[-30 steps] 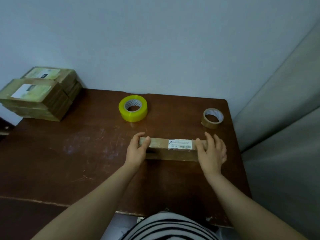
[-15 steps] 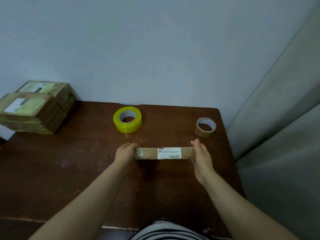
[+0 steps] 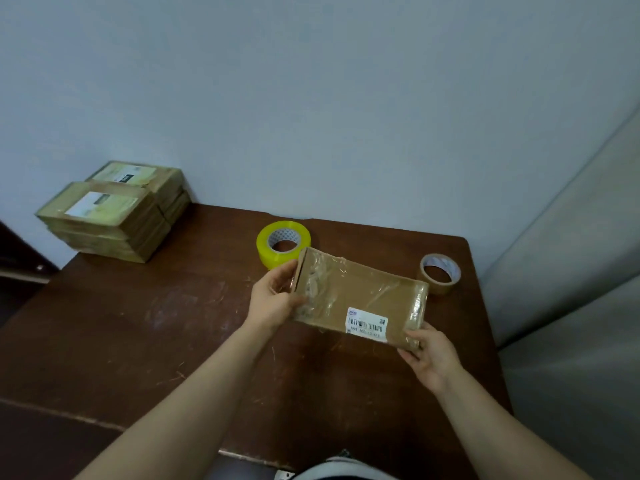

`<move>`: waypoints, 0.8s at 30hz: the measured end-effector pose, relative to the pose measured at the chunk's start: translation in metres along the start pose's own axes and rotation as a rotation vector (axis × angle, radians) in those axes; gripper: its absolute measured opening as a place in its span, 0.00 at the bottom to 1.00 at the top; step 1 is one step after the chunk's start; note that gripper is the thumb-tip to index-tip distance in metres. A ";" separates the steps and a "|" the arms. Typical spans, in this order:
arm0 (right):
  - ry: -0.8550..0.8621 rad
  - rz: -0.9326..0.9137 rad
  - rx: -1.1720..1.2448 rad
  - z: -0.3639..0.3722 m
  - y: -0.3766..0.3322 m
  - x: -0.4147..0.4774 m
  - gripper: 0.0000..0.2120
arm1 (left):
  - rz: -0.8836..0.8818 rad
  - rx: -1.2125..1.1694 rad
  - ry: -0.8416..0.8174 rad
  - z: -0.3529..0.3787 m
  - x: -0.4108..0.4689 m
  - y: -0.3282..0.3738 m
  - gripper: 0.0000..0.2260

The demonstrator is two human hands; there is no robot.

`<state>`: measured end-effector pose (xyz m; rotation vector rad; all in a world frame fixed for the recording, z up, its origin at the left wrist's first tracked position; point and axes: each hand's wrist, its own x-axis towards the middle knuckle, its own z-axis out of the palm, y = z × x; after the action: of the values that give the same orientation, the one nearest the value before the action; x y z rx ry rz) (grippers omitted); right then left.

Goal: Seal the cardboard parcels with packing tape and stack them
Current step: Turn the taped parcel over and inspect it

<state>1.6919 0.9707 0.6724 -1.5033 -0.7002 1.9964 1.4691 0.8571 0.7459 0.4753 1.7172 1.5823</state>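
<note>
A flat cardboard parcel (image 3: pixel 360 296) with clear tape and a white barcode label is lifted above the brown table (image 3: pixel 145 327), its broad face tilted toward me. My left hand (image 3: pixel 275 299) grips its left end, thumb on the face. My right hand (image 3: pixel 431 355) pinches its lower right corner. A yellow tape roll (image 3: pixel 283 243) lies flat just behind the parcel. A smaller brown tape roll (image 3: pixel 440 273) lies flat at the table's right edge. Two stacks of taped parcels (image 3: pixel 114 213) stand at the back left corner.
A pale wall (image 3: pixel 311 98) runs along the table's back edge. A grey curtain (image 3: pixel 571 271) hangs close to the table's right side. The table's front edge (image 3: pixel 242 455) is near my body.
The parcel stood on its edge on the table; both hands have since lifted it and turned its broad face up toward me. The camera view has tilted upward.
</note>
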 end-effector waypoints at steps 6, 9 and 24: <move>-0.019 -0.065 -0.016 0.012 -0.006 0.001 0.16 | 0.045 0.021 0.054 -0.006 0.007 0.001 0.25; -0.064 -0.110 -0.022 0.015 -0.007 -0.001 0.17 | 0.080 0.146 0.118 -0.010 0.011 -0.005 0.24; -0.188 -0.417 -0.376 0.027 -0.025 -0.013 0.26 | -0.143 -0.068 0.105 -0.042 0.028 -0.018 0.20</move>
<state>1.6718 0.9775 0.7054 -1.2351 -1.4069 1.7581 1.4245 0.8444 0.7194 0.2339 1.7280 1.5799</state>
